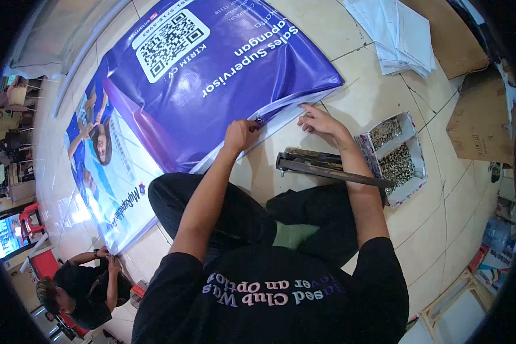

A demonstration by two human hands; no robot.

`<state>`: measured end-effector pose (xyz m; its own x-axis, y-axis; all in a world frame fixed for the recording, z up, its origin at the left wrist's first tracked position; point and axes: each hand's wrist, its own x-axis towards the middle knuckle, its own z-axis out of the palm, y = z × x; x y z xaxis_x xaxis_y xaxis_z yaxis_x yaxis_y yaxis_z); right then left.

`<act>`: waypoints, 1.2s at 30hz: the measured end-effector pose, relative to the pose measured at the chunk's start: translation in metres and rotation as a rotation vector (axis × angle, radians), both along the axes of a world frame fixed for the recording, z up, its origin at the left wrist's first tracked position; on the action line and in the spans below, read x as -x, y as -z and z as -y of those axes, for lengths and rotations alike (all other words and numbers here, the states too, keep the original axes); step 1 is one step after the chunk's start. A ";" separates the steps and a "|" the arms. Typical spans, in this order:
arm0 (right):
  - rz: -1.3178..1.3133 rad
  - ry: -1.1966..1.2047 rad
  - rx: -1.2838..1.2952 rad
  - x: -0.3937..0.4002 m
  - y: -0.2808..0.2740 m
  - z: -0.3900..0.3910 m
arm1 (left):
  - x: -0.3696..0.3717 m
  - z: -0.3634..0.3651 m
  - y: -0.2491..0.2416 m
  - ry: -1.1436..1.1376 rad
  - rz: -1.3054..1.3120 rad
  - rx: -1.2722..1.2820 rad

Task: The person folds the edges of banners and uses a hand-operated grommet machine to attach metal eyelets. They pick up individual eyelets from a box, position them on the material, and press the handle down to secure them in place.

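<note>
A large purple and white printed vinyl banner (178,114) lies on the floor in front of me. My left hand (242,136) is closed on its near edge, right beside a small metal eyelet (258,119). Farther right along the white hem, my right hand (321,121) has its index finger stretched to the edge, the other fingers loosely bent and nothing visible in them. Under my right forearm lies a dark long-handled metal hand tool (327,165), perhaps an eyelet press. To its right stands a divided box (414,127) of small metal eyelets.
White paper sheets (398,40) lie at the upper right, beside brown cardboard (479,120). At the lower left another person (89,284) crouches with both hands at the banner's corner. A wooden frame (453,301) is at the lower right.
</note>
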<state>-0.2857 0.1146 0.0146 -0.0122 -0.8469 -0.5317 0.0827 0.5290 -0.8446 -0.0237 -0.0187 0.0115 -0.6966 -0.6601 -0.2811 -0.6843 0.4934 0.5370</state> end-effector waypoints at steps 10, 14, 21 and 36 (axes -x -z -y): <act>-0.468 -0.542 0.325 -0.046 -0.125 -0.083 | -0.015 -0.044 0.002 -0.002 -0.190 0.446; -0.780 -0.467 0.165 -0.074 -0.119 -0.085 | -0.019 -0.046 -0.005 0.044 -0.191 0.514; -0.945 0.182 0.076 -0.117 -0.106 -0.086 | -0.030 -0.042 -0.014 0.007 -0.426 0.562; -0.949 0.266 0.268 -0.144 -0.075 -0.020 | -0.028 -0.042 -0.012 0.027 -0.393 0.551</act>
